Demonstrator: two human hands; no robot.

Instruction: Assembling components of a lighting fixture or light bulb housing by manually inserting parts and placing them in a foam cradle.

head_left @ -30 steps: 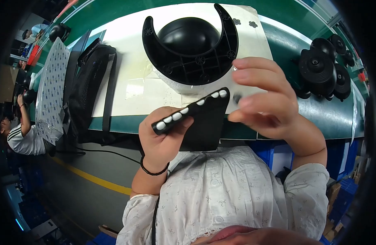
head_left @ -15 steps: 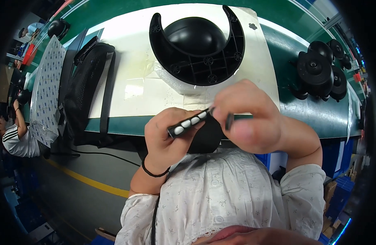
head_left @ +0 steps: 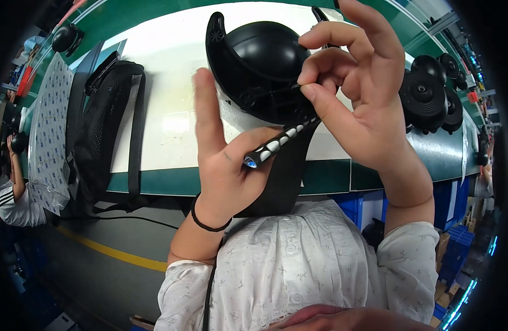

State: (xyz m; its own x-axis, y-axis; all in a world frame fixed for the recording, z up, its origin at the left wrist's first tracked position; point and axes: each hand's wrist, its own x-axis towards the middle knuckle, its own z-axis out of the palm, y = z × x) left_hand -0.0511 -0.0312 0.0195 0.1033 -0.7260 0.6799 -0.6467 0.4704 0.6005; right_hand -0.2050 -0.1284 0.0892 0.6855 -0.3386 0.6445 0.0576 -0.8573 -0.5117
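My left hand (head_left: 232, 165) is closed around a narrow black strip (head_left: 293, 132) with a row of white oval pads along its edge; its index finger points up, off the strip. A black flap (head_left: 287, 185) hangs below the strip. Just above the strip's far end, my right hand (head_left: 364, 99) pinches a small dark piece between thumb and index finger, its other fingers raised. Beyond both hands, a glossy black dome (head_left: 265, 49) sits within a crescent-shaped black plastic part (head_left: 232, 83). My right hand hides much of the crescent's right side.
A black mesh bag (head_left: 107, 110) with a strap lies left on the white-covered table (head_left: 174, 99), beside a patterned packaging sheet (head_left: 49, 127). Several stacked black round parts (head_left: 427, 91) stand at right. Another person (head_left: 22, 193) works at far left. Blue crates (head_left: 458, 248) stand below right.
My right hand has moved up and forward, its fingers spreading above the pinch. My left index finger has lifted, and the padded strip has moved slightly forward and right.
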